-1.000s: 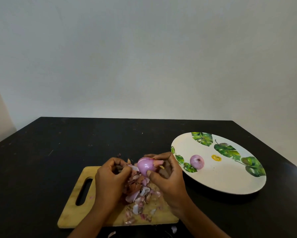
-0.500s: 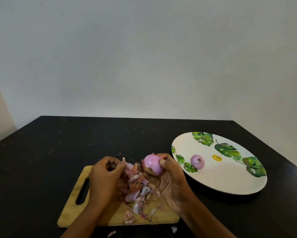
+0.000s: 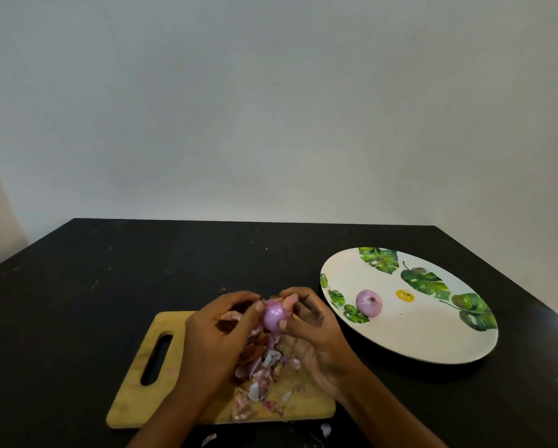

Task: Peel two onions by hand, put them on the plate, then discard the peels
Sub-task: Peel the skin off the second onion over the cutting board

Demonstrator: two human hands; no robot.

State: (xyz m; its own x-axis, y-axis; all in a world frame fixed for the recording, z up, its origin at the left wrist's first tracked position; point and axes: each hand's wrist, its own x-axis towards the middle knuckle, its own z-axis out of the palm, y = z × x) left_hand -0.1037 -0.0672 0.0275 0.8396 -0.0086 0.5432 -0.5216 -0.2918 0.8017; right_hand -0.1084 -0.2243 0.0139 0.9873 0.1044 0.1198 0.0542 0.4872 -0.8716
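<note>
While both hands [image 3: 273,321] pinch it low-centre over the cutting board [image 3: 142,379], the onion [image 3: 273,314] stands w/ long axis roughly vertical; peels [image 3: 261,379] heaped below. Peeled onion [image 3: 368,303] on plate [image 3: 432,344], centre-right. No legible writing.

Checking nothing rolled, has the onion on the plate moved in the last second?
No. The peeled onion sits by the same leaf print on the plate.

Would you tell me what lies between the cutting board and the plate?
In the head view, only bare black table separates the cutting board from the plate.
</note>
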